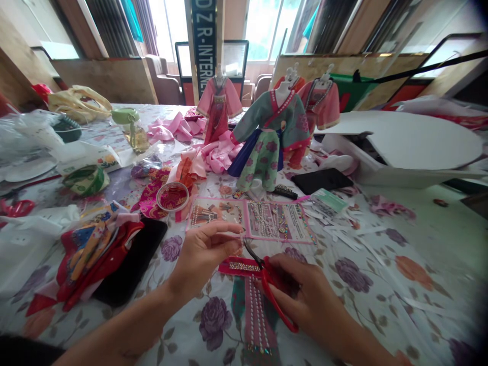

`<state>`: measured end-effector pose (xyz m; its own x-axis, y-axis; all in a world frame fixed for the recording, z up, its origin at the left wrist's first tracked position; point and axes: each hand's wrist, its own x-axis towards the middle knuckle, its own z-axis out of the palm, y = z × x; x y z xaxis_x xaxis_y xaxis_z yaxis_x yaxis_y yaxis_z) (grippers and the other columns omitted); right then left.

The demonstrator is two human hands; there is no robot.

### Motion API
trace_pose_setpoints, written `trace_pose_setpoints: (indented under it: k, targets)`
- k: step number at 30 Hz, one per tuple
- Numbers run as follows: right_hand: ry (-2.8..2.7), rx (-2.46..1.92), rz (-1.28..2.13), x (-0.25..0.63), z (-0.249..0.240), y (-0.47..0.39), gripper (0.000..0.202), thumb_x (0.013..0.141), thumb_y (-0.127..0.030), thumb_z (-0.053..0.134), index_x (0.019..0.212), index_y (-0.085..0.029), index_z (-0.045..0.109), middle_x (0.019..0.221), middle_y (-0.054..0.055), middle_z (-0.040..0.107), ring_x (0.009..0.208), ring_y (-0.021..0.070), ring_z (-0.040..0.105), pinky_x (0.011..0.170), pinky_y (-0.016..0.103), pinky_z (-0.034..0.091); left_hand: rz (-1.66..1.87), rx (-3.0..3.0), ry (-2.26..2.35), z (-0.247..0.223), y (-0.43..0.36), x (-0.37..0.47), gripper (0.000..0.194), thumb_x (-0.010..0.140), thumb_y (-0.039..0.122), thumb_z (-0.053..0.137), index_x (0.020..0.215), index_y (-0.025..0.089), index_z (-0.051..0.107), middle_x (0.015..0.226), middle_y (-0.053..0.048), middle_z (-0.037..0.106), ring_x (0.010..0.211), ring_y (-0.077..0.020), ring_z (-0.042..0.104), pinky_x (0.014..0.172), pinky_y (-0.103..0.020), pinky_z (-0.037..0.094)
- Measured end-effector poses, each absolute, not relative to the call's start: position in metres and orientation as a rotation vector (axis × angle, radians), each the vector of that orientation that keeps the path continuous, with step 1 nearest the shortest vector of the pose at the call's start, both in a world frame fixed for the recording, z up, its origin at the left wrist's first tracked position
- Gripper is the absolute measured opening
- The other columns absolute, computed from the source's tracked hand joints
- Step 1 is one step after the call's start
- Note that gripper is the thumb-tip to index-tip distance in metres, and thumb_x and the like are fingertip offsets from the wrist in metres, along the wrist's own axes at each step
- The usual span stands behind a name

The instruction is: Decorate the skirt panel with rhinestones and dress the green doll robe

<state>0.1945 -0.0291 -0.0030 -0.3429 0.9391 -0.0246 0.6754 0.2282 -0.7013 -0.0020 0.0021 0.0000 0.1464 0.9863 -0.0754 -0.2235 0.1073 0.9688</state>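
Note:
Red-handled scissors are in my right hand, their dark blades pointing up and left to the fingertips of my left hand. My left thumb and fingers are pinched together; what they hold is too small to make out. Below both hands lies a small garment piece with a red band, a row of rhinestones and strings of white beads. Just beyond my hands, a pink-edged sheet carries strands of beads and coloured stones.
Several small robes on stands rise at the back. A black phone and a white round board are at right. Another dark phone, red fabric and a green tape roll lie at left.

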Motion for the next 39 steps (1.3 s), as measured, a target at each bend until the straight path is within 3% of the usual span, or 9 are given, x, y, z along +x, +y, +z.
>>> trace_pose_setpoints:
  k: [11,21,30,39]
  targets:
    - [-2.125,-1.500,0.873,0.1923,0.0025,-0.0290,0.014,0.083,-0.029,0.053,0.082,-0.017,0.060,0.062,0.000,0.058,0.056,0.0121,0.046,0.052,0.023,0.035,1.138,1.092,0.977,-0.0027,0.0008,-0.0019,0.020,0.071,0.013,0.069,0.091,0.017,0.071,0.081,-0.003,0.070,0.073,-0.0124,0.065,0.068,-0.022,0.055]
    - [-2.152,-1.510,0.806,0.1912,-0.0015,-0.0299,0.016,0.083,-0.031,0.053,0.083,-0.017,0.059,0.063,0.000,0.059,0.056,0.0128,0.049,0.052,0.024,0.034,1.195,1.226,1.037,-0.0023,0.0000,0.0011,0.020,0.072,0.011,0.067,0.091,0.018,0.071,0.088,-0.003,0.067,0.076,-0.0107,0.065,0.069,-0.018,0.055]
    - [-2.156,-1.520,0.794,0.1918,-0.0036,-0.0310,0.017,0.083,-0.032,0.053,0.087,-0.017,0.060,0.065,0.001,0.063,0.056,0.0138,0.053,0.052,0.025,0.035,1.227,1.350,1.118,-0.0014,-0.0006,0.0020,0.018,0.073,0.013,0.064,0.090,0.016,0.069,0.094,-0.006,0.067,0.072,-0.0128,0.067,0.064,-0.021,0.057]
    - [-2.156,-1.539,0.799,0.1899,-0.0026,-0.0301,0.017,0.082,-0.032,0.053,0.086,-0.017,0.061,0.063,0.000,0.061,0.055,0.0130,0.052,0.052,0.025,0.035,1.294,1.468,1.168,-0.0002,-0.0007,0.0051,0.023,0.070,0.005,0.061,0.088,0.015,0.070,0.091,-0.005,0.069,0.068,-0.0118,0.067,0.064,-0.021,0.057]
